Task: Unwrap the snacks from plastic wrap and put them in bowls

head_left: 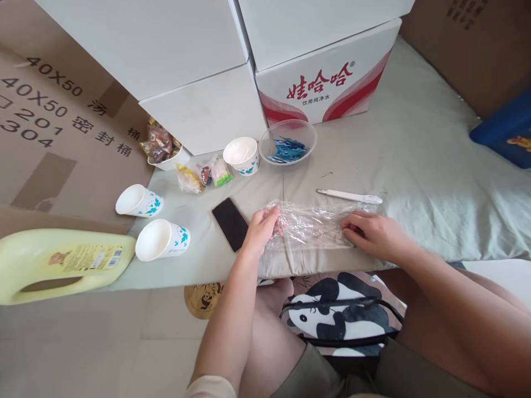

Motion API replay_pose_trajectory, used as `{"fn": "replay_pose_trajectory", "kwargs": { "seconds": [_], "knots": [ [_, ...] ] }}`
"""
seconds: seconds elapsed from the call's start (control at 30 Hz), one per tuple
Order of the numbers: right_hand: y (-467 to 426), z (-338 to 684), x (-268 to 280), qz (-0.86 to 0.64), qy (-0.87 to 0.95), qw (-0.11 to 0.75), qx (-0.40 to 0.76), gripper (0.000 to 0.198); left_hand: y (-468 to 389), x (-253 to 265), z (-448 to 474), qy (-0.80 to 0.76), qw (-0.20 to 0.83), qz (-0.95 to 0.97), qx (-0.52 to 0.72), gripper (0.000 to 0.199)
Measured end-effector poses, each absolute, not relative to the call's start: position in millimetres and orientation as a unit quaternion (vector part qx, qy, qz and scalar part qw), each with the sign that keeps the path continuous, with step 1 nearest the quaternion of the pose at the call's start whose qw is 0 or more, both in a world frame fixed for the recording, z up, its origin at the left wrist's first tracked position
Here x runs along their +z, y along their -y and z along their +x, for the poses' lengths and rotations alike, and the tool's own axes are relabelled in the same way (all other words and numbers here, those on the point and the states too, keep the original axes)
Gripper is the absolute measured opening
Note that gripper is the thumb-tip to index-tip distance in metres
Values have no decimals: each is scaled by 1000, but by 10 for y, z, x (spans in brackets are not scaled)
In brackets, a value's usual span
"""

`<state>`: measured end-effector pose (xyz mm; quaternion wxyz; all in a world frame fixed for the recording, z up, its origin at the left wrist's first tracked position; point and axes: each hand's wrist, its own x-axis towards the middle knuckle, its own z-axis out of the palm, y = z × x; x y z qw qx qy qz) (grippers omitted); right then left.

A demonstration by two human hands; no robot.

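I observe the clear plastic film lying crumpled along the near edge of the cloth-covered bench, between both hands. Left hand: pinched on the film's left end, beside red-marked pieces. Right hand: fingers curled at the opposite end; I cannot tell whether they grip. Status, in my judgement: handling of the film is in progress; smoothing and release remain. Blue sachets already sit in the clear bowl.
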<state>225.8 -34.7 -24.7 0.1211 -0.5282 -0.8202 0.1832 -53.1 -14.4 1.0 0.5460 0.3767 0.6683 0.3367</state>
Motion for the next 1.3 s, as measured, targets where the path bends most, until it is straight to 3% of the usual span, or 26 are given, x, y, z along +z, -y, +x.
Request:
{"fn": "replay_pose_trajectory", "kwargs": {
  "seconds": [0.47,1.3],
  "knots": [
    [343,2264,-239,-525,822,114,190,25,160,46,-491,-627,549,402,378,17],
    [348,2264,-244,-526,822,111,188,25,162,19,-501,-626,538,425,371,14]
  ]
}}
